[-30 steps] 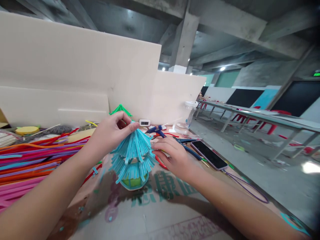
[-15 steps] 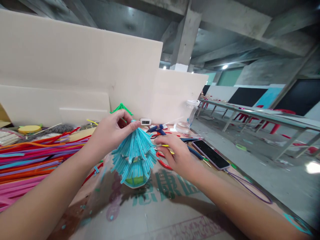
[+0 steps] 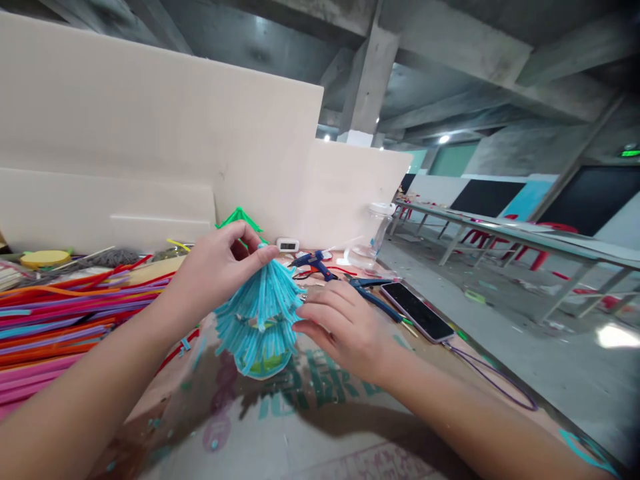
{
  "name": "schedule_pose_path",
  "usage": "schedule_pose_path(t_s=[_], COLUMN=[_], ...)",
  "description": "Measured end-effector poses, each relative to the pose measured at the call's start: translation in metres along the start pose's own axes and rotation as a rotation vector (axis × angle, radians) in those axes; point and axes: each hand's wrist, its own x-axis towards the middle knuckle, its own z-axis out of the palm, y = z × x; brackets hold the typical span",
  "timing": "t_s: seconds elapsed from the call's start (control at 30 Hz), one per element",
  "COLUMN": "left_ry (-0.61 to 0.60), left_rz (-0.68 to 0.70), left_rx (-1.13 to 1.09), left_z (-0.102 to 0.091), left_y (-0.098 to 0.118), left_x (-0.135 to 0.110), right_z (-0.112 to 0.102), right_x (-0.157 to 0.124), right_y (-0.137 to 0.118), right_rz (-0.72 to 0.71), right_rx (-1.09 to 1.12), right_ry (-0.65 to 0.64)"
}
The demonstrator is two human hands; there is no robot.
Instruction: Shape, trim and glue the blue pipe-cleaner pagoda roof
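Observation:
A small turquoise cone-shaped tree [image 3: 263, 293] made of fuzzy pipe cleaners stands in two fringed tiers, with some green showing at its base. My left hand [image 3: 225, 267] pinches its tip between thumb and fingers. At the tree's right side is my right hand [image 3: 345, 327], fingers half bent and a gap between thumb and forefinger. Its fingertips reach the fringe's edge; whether they touch it I cannot tell. Behind the right hand lie a blue glue gun [image 3: 315, 263] and dark blue-handled pliers [image 3: 375, 297].
Bundles of coloured pipe cleaners [image 3: 60, 327] spread on the left. A phone [image 3: 417, 312] with a strap, a clear bottle [image 3: 373, 233] and a small digital display [image 3: 287, 245] are on the table. Pale boards [image 3: 165, 133] stand behind, with a green frame [image 3: 239, 217] before them.
My right hand has moved left and slightly down, up to the tree's fringe. The red scissor handles beside it no longer show. My left hand keeps its pinch on the tip.

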Motion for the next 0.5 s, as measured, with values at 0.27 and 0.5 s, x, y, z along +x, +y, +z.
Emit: schedule_pose_path(t_s=[0.27,0.5], left_ry=[0.016,0.035], left_rz=[0.011,0.037], left_rx=[0.033,0.063], left_z=[0.002,0.0038], left_y=[0.0049,0.0059], left_x=[-0.0039,-0.0047], right_z=[-0.0016,-0.0015], right_x=[-0.0009,-0.0015], right_y=[-0.0022,-0.0006], right_rz=[-0.001,-0.008], right_rx=[-0.005,-0.027], right_ry=[-0.049,-0.052])
